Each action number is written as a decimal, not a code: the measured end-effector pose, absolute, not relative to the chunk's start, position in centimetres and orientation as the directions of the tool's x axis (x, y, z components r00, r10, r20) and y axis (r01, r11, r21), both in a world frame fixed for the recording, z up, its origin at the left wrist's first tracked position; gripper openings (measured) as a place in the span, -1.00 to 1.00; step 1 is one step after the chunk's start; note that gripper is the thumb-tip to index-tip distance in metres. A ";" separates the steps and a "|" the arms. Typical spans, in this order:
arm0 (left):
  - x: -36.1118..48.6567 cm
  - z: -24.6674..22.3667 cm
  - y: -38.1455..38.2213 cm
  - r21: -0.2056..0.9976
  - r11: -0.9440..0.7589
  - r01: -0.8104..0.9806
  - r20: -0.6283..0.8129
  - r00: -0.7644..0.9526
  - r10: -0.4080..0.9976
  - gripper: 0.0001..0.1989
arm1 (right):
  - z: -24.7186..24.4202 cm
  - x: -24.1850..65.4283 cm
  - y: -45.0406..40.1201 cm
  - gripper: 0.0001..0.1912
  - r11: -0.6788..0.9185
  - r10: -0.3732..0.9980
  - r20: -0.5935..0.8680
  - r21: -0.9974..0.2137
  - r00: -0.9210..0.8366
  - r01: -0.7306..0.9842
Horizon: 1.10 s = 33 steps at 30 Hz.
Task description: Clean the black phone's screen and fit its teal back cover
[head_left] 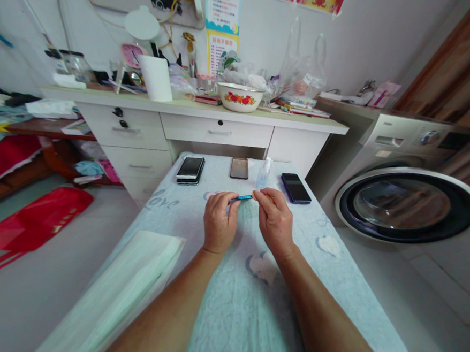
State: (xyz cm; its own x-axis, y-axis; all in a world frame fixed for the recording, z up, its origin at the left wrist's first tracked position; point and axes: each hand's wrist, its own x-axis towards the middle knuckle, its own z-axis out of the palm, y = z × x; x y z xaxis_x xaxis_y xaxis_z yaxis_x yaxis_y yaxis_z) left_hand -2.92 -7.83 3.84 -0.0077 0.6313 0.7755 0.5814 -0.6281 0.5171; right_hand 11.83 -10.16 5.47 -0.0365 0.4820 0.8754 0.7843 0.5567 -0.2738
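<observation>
Over the middle of a long table (344,297), both forearms reach forward and draw together, wrists bent slightly inward. The left hand (221,220) has its thumb and fingers closed on the left end of a slim blue object (244,197), seen edge-on between the hands; the right hand (275,216), fingers curled, pinches its right end. Pale blue marbled covering with heart shapes dresses the tabletop. Near its far edge lie stacked phones (190,169), a flat brown translucent case (239,168), a clear bottle (264,173) and a dark glossy phone (296,188). Beyond stands a white drawer cabinet (187,127) bearing a round flowered bowl (240,97); at right, a washing machine (381,139) with a round glass door.
</observation>
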 end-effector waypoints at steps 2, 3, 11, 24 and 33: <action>-2.9 3.8 -7.8 0.509 -0.631 0.586 0.779 -0.001 0.628 -0.88 | 5.3 11.6 -10.1 -0.64 0.558 0.484 0.874 -0.274 -0.038 0.783; -2.9 3.7 -7.7 0.501 -0.636 0.587 0.782 0.007 0.623 -0.88 | 5.2 11.5 -10.1 -0.65 0.558 0.489 0.872 -0.276 -0.041 0.783; -2.6 3.7 -7.7 0.467 -0.658 0.591 0.788 0.059 0.612 -0.86 | 4.5 10.4 -10.2 -0.60 0.545 0.571 0.819 -0.327 -0.055 0.772; -3.1 3.7 -7.5 0.496 -0.615 0.613 0.764 0.027 0.644 -0.86 | 4.8 12.1 -9.8 -0.65 0.537 0.533 0.844 -0.285 -0.057 0.794; -3.2 3.7 -7.3 0.510 -0.602 0.614 0.763 -0.001 0.646 -0.85 | 4.6 12.4 -9.5 -0.64 0.505 0.531 0.847 -0.306 -0.011 0.807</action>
